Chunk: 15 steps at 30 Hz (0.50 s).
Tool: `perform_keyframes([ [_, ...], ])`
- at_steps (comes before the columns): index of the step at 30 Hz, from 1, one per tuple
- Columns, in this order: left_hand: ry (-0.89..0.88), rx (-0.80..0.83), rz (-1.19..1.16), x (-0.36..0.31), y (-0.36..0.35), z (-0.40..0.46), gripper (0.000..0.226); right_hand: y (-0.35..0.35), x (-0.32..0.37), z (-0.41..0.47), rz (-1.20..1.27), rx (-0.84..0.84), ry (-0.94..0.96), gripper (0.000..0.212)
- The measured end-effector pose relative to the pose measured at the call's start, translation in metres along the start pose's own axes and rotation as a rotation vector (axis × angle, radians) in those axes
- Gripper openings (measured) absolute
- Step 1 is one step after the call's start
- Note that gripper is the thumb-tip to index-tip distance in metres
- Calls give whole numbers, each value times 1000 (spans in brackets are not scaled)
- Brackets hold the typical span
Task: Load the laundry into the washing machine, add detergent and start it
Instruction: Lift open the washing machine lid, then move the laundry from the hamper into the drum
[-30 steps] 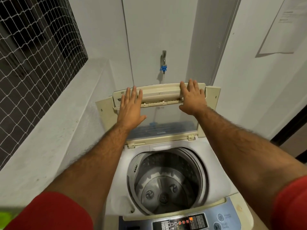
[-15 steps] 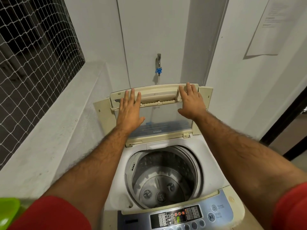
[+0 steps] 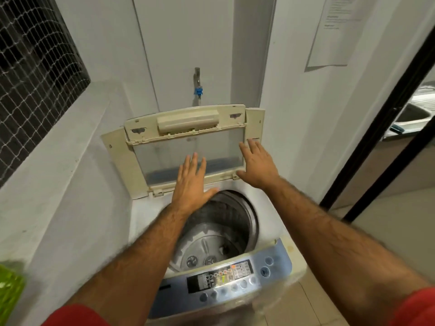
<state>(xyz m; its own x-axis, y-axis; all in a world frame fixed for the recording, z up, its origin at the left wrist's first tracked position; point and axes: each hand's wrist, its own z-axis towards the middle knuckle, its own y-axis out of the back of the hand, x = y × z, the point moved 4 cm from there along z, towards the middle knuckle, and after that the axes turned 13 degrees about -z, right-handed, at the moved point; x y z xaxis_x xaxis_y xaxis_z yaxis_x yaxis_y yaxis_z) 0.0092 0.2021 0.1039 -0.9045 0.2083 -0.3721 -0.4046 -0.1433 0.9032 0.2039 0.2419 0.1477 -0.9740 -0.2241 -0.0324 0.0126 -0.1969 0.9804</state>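
**Lid up, drum bare, both hands free**

The washer (image 3: 150,222) stands against the far wall with its lid (image 3: 188,147) folded up and back, clear panel facing the person. Below it the drum (image 3: 226,222) gapes open, metal wall and grey base plate showing, no clothes visible inside. The left hand (image 3: 190,184) hangs over the far rim of the drum, fingers straight and together, pointing at the lid's panel; its grip is loose and holds nothing, and contact with the panel cannot be judged. The right hand (image 3: 256,165) is spread by the lid's right edge, fingers fanned, thumb out toward the hinge corner, likewise carrying nothing. Nearest the person runs the blue control panel (image 3: 226,278), a dark display with coloured stickers and a row of round buttons. On the far wall above the lid sits a tap (image 3: 197,85) with a blue fitting. A netted window (image 3: 35,74) fills the left, a paper notice (image 3: 334,31) hangs on the right wall, and something green (image 3: 9,292), blurred, pokes in at the near left. Red sleeves (image 3: 414,307) frame the bottom.
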Motion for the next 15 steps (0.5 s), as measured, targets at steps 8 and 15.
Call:
perform_keyframes([
  [8,32,98,-84,-78,-71,-30,97,-31,-83,-71,33,172,-16,75],
  [15,114,160,-110,-146,-121,-39,95,-61,-165,-101,39,279,9,73],
])
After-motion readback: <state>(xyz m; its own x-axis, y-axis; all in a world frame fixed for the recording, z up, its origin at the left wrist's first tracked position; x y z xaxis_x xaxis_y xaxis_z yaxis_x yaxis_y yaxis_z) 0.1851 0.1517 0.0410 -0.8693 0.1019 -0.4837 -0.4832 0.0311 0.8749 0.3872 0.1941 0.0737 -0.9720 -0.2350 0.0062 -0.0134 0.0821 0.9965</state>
